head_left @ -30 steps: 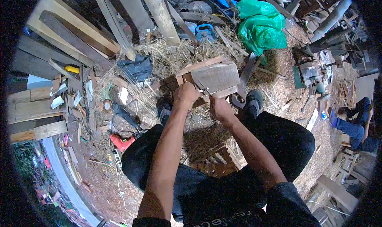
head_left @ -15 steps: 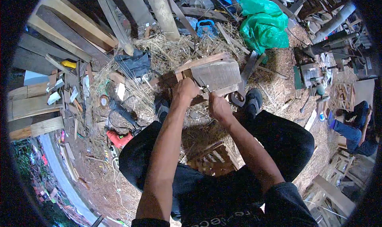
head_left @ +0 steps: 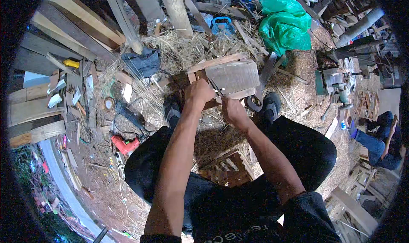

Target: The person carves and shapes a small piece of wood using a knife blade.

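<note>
Between my feet stands a small wooden work block point(head_left: 233, 78), a flat-topped piece of timber with wooden strips along its edges. My left hand point(head_left: 199, 91) is closed at its near left corner, its fingers curled under and mostly hidden. Fingers wrapped, my right hand point(head_left: 234, 111) grips a thin dark tool point(head_left: 216, 86) at the near edge. The tool's slim shaft slants up and left across the block's left part, beside the left hand. What the left hand holds is something I cannot make out.
A red power tool point(head_left: 124, 144) and a dark angle grinder point(head_left: 128, 116) lie on the ground at left. Planks point(head_left: 76, 24) lean at upper left. Beyond the block sits a green plastic bag point(head_left: 284, 24). Another person point(head_left: 379, 141) sits at far right. A slatted wooden piece point(head_left: 228, 170) lies below me.
The view has shifted slightly. Both hands stay at the block's near edge, and the thin tool's shaft shows a little more clearly between them.
</note>
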### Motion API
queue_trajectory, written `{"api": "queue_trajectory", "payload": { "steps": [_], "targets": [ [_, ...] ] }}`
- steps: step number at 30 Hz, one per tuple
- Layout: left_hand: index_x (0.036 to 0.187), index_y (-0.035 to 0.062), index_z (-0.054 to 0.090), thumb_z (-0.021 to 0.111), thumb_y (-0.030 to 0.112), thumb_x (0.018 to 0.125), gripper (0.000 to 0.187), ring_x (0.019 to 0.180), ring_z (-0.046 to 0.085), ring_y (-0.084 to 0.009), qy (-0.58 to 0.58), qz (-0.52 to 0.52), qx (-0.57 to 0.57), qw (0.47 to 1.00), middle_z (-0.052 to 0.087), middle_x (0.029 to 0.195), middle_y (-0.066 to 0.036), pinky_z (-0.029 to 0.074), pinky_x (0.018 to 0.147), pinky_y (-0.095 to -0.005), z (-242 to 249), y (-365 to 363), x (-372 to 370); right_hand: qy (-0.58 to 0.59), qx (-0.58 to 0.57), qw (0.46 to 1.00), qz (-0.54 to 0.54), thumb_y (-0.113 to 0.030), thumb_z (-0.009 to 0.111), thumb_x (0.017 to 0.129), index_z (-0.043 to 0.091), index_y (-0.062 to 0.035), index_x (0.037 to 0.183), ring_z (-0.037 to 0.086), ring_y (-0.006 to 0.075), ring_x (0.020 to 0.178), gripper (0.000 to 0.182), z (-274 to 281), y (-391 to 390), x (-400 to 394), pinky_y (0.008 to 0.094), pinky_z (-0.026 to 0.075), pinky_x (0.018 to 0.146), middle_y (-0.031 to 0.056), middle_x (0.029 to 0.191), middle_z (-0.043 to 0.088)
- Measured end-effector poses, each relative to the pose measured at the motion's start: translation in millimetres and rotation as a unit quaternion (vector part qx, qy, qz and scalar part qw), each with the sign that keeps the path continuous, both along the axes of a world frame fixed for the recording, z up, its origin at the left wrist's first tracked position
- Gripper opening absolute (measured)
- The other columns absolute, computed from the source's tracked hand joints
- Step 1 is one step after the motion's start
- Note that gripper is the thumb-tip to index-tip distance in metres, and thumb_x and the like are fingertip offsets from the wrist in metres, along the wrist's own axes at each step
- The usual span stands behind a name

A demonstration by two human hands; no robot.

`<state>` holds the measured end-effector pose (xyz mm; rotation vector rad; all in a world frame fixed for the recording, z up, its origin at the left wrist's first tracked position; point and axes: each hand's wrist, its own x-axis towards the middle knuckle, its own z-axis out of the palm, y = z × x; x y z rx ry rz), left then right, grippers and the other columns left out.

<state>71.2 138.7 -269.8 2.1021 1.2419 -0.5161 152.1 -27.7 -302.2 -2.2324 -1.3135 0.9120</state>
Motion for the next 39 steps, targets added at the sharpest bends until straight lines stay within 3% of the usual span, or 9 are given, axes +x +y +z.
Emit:
{"api": "queue_trajectory", "payload": {
  "steps": [3,6,12,20,24,27,32,39],
  "targets": [
    [0.095,0.003,0.072,0.068,0.026,0.07,0.034,0.099,0.066,-0.036,0.017,0.009,0.011,1.0,0.068,0.106,-0.021,0.053,0.087,-0.0438,8,1,6,-0.009,0.123,0.99,-0.061,-0.015,0.044,0.092,0.05,0.0009,0.103,0.058,0.0518,0.073,0.02,-5,-10,2,0.058,0.044,0.062,0.0322,0.073,0.059],
    [0.096,0.003,0.072,0.066,0.025,0.069,0.035,0.099,0.066,-0.0361,0.019,0.01,0.018,1.0,0.068,0.106,-0.021,0.053,0.087,-0.0432,15,-2,5,-0.038,0.041,0.996,-0.068,-0.02,0.043,0.095,0.05,-0.0002,0.099,0.057,0.0518,0.069,0.021,-6,-14,1,0.0585,0.044,0.059,0.0312,0.069,0.058],
    [0.097,0.0034,0.072,0.065,0.024,0.07,0.035,0.099,0.066,-0.0352,0.013,0.013,0.019,1.0,0.068,0.107,-0.02,0.053,0.086,-0.0427,14,-4,5,-0.057,0.032,0.996,-0.057,-0.024,0.041,0.097,0.047,-0.0021,0.099,0.058,0.051,0.065,0.022,1,-15,-2,0.0601,0.043,0.057,0.0298,0.064,0.057],
    [0.098,0.0039,0.072,0.066,0.025,0.07,0.035,0.1,0.066,-0.0345,-0.003,0.015,0.018,1.0,0.068,0.107,-0.019,0.053,0.087,-0.0427,-4,0,4,-0.072,0.028,0.996,-0.049,-0.021,0.043,0.095,0.045,-0.0052,0.104,0.06,0.0498,0.069,0.018,-6,-10,-3,0.0591,0.045,0.058,0.031,0.073,0.06],
    [0.098,0.004,0.072,0.066,0.024,0.071,0.034,0.1,0.066,-0.0357,0.018,0.02,0.01,1.0,0.068,0.107,-0.02,0.053,0.087,-0.043,14,-3,5,-0.068,0.003,0.996,-0.065,-0.021,0.043,0.095,0.046,-0.0064,0.104,0.061,0.0492,0.071,0.017,-1,-3,-8,0.0581,0.046,0.059,0.0316,0.075,0.06],
    [0.096,0.0038,0.072,0.065,0.022,0.071,0.032,0.1,0.066,-0.0369,0.004,0.019,0.026,0.999,0.067,0.107,-0.021,0.053,0.086,-0.0433,9,-4,2,-0.049,0.02,0.997,-0.061,-0.016,0.044,0.091,0.05,-0.0014,0.103,0.064,0.0463,0.069,0.02,9,-1,-4,0.0561,0.051,0.064,0.0289,0.071,0.063],
    [0.094,0.0017,0.072,0.063,0.019,0.072,0.029,0.098,0.066,-0.0373,0.015,0.007,0.013,1.0,0.067,0.104,-0.023,0.053,0.085,-0.0444,30,-6,5,-0.042,0.014,0.998,-0.041,-0.013,0.045,0.09,0.053,0.0015,0.095,0.064,0.0466,0.071,0.018,18,5,-1,0.0559,0.051,0.065,0.0304,0.07,0.062],
    [0.093,0.0013,0.072,0.064,0.018,0.074,0.027,0.097,0.066,-0.0365,0.009,0.006,0.035,0.999,0.068,0.101,-0.023,0.053,0.084,-0.0438,15,-7,5,-0.02,-0.003,0.999,-0.031,-0.011,0.048,0.088,0.053,0.0026,0.092,0.061,0.0491,0.075,0.015,8,9,-2,0.0547,0.047,0.063,0.0321,0.075,0.06]
  ]
}}
